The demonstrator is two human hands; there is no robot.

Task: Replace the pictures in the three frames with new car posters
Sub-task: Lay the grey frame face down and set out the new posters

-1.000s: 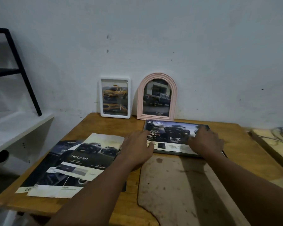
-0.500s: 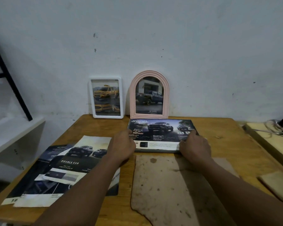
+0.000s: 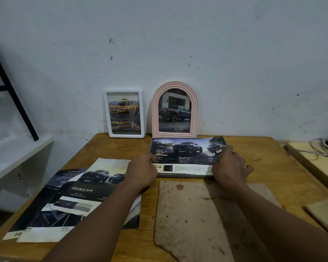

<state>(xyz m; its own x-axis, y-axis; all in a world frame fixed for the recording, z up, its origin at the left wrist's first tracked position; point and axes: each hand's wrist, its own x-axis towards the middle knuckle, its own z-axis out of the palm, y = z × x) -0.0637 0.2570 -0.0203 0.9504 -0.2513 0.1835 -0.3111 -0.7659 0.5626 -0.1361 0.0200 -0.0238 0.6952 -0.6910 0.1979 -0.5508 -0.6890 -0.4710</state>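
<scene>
A dark car poster (image 3: 184, 154) lies on a flat frame (image 3: 182, 174) in the middle of the wooden table (image 3: 110, 146). My left hand (image 3: 142, 172) holds the poster's left edge. My right hand (image 3: 228, 165) grips its right edge, which curls upward off the frame. A white rectangular frame (image 3: 124, 114) with a yellow truck picture and a pink arched frame (image 3: 175, 110) with a dark truck picture lean against the wall behind.
Loose car posters (image 3: 74, 197) are spread on the table's left front. A stained brown board (image 3: 197, 214) lies in front of me. A white shelf (image 3: 13, 154) stands left, and another wooden surface with cables (image 3: 322, 148) is at the right.
The poster's right edge has lifted and curled up in my right hand. My left hand stays at the left edge. The camera has moved closer.
</scene>
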